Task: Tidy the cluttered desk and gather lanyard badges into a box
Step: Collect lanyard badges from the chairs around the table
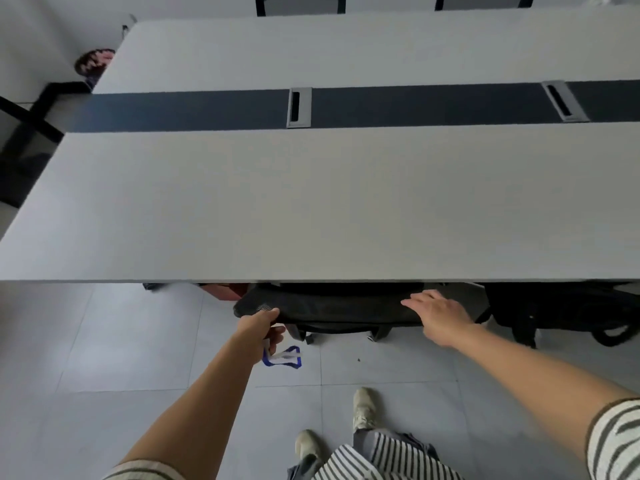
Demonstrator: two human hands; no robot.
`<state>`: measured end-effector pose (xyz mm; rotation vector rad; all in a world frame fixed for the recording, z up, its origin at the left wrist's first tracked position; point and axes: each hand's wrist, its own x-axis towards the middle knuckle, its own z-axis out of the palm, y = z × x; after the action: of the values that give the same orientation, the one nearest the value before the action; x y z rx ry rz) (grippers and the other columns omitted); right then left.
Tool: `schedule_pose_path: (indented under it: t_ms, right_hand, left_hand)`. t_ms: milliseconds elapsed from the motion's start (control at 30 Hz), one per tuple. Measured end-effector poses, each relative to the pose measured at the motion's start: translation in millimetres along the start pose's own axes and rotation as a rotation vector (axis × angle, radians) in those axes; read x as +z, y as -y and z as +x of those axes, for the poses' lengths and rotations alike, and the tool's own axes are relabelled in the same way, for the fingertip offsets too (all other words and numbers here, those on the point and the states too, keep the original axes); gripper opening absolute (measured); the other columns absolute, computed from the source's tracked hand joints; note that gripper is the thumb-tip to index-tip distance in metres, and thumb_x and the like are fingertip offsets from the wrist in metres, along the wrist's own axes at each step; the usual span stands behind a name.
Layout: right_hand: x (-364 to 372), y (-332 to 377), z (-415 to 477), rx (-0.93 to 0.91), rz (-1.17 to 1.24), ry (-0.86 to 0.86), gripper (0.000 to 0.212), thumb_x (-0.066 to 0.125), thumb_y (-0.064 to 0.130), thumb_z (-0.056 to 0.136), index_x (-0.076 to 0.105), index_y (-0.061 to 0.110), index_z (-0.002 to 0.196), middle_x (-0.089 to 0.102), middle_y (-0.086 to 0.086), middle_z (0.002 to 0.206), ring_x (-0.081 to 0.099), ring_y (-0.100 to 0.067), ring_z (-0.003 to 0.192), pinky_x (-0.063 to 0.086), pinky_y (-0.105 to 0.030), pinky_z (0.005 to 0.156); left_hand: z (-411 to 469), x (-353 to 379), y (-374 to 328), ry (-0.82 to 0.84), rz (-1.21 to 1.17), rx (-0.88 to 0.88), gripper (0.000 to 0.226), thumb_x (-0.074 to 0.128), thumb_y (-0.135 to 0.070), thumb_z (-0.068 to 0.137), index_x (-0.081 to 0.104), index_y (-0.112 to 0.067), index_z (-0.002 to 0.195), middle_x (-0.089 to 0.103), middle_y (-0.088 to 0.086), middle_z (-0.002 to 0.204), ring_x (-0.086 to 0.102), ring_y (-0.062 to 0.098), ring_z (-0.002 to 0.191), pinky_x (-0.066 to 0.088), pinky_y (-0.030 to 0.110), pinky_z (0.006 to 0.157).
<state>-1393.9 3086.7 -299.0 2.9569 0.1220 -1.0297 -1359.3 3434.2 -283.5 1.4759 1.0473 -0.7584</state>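
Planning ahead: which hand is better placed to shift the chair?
Probably the right hand: it lies open and flat on the chair back. The left hand is busy holding the lanyard.

A black mesh office chair (346,308) plugs the gap under the grey desk (311,202) at lower centre (a second black chair (554,306) fills lower right); the lower-left tiled floor (104,341) lies open.

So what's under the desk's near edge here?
A black mesh chair is pushed under the desk, a second black chair to its right, something reddish to its left. The desk covers their seats and anything further in.
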Motion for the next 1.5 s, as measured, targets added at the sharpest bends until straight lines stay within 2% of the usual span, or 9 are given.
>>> schedule_pose_path:
  t_ms: [100,200,300,400,633,800,1000,1333,1500]
  right_hand:
    - [-12.1,-0.3,2.3,-0.053,-0.091,0.084,0.072,0.052,0.015,0.085,0.026,0.032,0.15,0.03,0.004,0.154,0.024,-0.021,0.141,0.035,-0.04,0.107]
    - [-24.1,16.9,4.2,-0.153,-0.156,0.151,0.076,0.058,0.036,0.082,0.025,0.032,0.15,0.042,-0.001,0.144,0.04,-0.025,0.13,0.035,-0.043,0.104]
    - [-42.3,64.4,10.6,-0.299,-0.129,0.15,0.078,0.06,0.05,0.077,0.03,0.034,0.147,0.052,0.001,0.132,0.05,-0.022,0.12,0.04,-0.038,0.098]
    - [-66.7,130.2,22.9,-0.411,-0.077,0.107,0.072,0.057,0.057,0.077,0.036,0.035,0.143,0.053,0.004,0.135,0.05,-0.021,0.122,0.042,-0.036,0.096]
    - [-105.8,307.9,48.2,-0.624,-0.142,-0.026,0.052,0.053,0.049,0.088,0.046,0.033,0.136,0.06,0.005,0.126,0.056,-0.019,0.115,0.043,-0.032,0.089]
    - [-125.4,446.3,58.9,-0.677,-0.132,-0.075,0.041,0.053,0.043,0.09,0.053,0.032,0.129,0.063,0.007,0.121,0.058,-0.016,0.107,0.042,-0.027,0.081]
    - [-138.1,598.3,54.8,-0.703,-0.092,-0.008,0.042,0.051,0.043,0.092,0.051,0.032,0.133,0.062,0.007,0.124,0.057,-0.015,0.112,0.046,-0.031,0.095]
    - [-189.0,768.0,145.8,-0.688,-0.086,-0.029,0.038,0.056,0.041,0.091,0.058,0.028,0.126,0.063,0.001,0.12,0.06,-0.018,0.104,0.049,-0.033,0.089]
    - [-234.3,854.1,226.0,-0.652,-0.013,-0.058,0.038,0.057,0.038,0.091,0.057,0.026,0.127,0.063,0.002,0.123,0.057,-0.019,0.112,0.046,-0.032,0.092]
  left_hand:
    - [-4.1,-8.3,1.4,0.011,0.104,0.027,0.03,0.06,-0.031,0.094,0.055,-0.004,0.081,0.059,0.011,0.068,0.043,0.018,0.047,0.034,0.023,0.047]
    - [-11.7,-20.8,6.7,0.022,0.199,0.085,0.034,0.062,-0.035,0.092,0.054,-0.004,0.081,0.053,0.009,0.062,0.04,0.016,0.044,0.034,0.022,0.042]
    - [-20.0,-49.5,9.3,-0.018,0.196,0.131,0.03,0.063,-0.029,0.092,0.058,-0.001,0.083,0.051,0.009,0.06,0.04,0.017,0.044,0.034,0.024,0.043]
    - [-27.5,-99.6,8.3,-0.095,0.116,0.188,0.021,0.058,-0.017,0.093,0.059,0.001,0.084,0.052,0.012,0.059,0.039,0.019,0.044,0.033,0.023,0.044]
    - [-44.8,-270.0,39.3,-0.309,-0.064,0.271,0.02,0.055,-0.013,0.093,0.058,-0.001,0.077,0.051,0.011,0.056,0.037,0.018,0.04,0.03,0.021,0.039]
    - [-45.2,-400.1,58.9,-0.393,-0.154,0.291,0.02,0.054,-0.014,0.094,0.059,-0.001,0.08,0.051,0.011,0.057,0.036,0.018,0.04,0.029,0.02,0.039]
    - [-43.9,-535.2,64.7,-0.47,-0.218,0.295,0.02,0.055,-0.016,0.093,0.059,-0.001,0.08,0.054,0.013,0.061,0.037,0.018,0.04,0.03,0.022,0.043]
    - [28.8,-686.5,-4.4,-0.462,-0.272,0.311,0.021,0.055,-0.017,0.094,0.059,0.0,0.082,0.054,0.012,0.06,0.037,0.017,0.04,0.03,0.021,0.043]
    - [74.9,-765.2,-70.0,-0.474,-0.263,0.332,0.019,0.054,-0.014,0.094,0.058,0.0,0.081,0.053,0.012,0.059,0.035,0.016,0.036,0.028,0.02,0.042]
